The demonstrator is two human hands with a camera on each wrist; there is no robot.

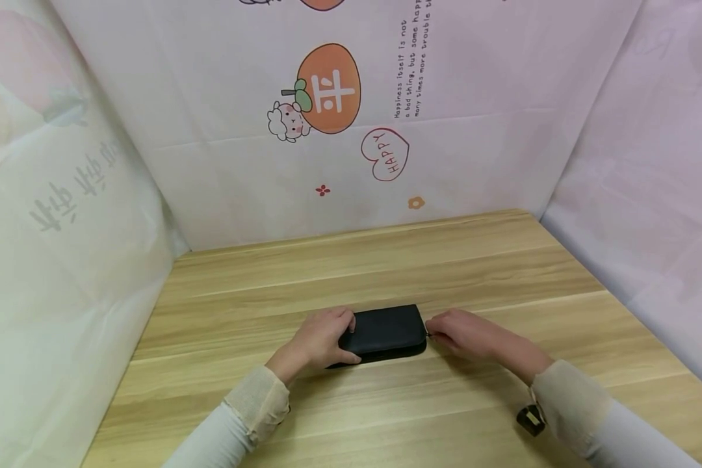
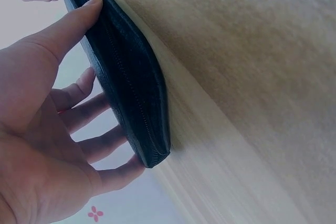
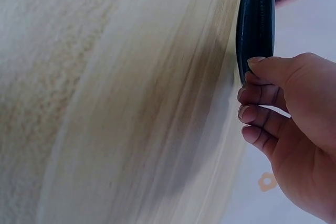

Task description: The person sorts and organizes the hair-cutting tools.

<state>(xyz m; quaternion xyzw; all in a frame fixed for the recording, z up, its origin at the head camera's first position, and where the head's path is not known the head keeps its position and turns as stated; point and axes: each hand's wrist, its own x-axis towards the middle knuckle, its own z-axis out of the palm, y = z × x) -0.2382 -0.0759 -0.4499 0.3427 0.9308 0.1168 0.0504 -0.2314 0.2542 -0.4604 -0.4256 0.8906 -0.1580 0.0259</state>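
A long black zip wallet (image 1: 389, 327) lies flat on the wooden table. My left hand (image 1: 323, 337) grips its left end, thumb (image 2: 79, 22) on the near edge and fingers over the top and far side. At the right end, my right hand (image 1: 459, 330) pinches the small zipper pull between thumb and curled fingers; the fingertips mostly hide the pull. Zipper teeth run along the wallet's near side (image 2: 123, 69) in the left wrist view. How far the zip is undone I cannot tell.
The light wood-grain table (image 1: 351, 279) spreads around the wallet on all sides. White printed cloth (image 1: 228, 162) stands upright behind it and along the left and right. A small black device (image 1: 530, 420) hangs at the right wrist, below the sleeve cuff.
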